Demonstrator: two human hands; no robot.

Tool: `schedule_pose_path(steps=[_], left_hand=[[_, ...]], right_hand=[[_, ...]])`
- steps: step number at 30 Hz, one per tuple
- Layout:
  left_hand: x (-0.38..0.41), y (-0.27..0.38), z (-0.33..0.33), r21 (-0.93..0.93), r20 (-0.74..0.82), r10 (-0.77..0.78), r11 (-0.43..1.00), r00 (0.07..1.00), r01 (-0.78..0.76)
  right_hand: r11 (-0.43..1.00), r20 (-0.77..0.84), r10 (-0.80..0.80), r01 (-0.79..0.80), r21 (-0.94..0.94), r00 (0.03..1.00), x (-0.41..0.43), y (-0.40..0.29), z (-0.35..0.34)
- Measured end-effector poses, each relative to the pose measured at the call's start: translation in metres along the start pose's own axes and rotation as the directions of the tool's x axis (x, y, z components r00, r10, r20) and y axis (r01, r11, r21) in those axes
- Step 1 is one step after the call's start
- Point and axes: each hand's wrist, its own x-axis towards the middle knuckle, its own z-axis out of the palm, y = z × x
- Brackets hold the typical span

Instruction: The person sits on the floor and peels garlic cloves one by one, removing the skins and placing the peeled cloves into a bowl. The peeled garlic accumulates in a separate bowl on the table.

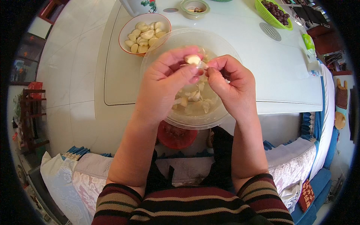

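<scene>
Between the thumb and fingers of my left hand (166,78) is a pale garlic clove (193,59), partly bared. A flap of thin skin (202,65) hangs off its right side, and the thumb and forefinger of my right hand (232,76) pinch that flap. Both hands are above a clear plastic basin (180,122), which holds water, unpeeled cloves (194,96) and loose skins. Behind my left hand, a white bowl with an orange rim (120,42) contains several peeled garlic cloves (147,35). My hands hide part of the basin's contents.
A white container with a floral print (137,7) stands behind the bowl. Farther back are a small green-rimmed dish (195,15) and a green basket (268,17) of dark grapes. The basin overhangs the table's front edge, with a red tub (177,136) on the floor below.
</scene>
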Motion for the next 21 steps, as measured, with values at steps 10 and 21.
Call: schedule_pose_path(steps=[10,21], left_hand=[[0.0043,0.0002,-0.005,0.276,0.013,0.067,0.959,0.998,-0.068],[0.0053,0.001,-0.0077,0.045,-0.044,-0.024,0.999,0.999,0.026]], right_hand=[[0.966,0.035,-0.151,0.155,-0.206,0.988,0.0011,-0.0026,-0.0047],[0.855,0.099,-0.325,0.337,-0.394,0.94,0.0037,0.0047,-0.0074]])
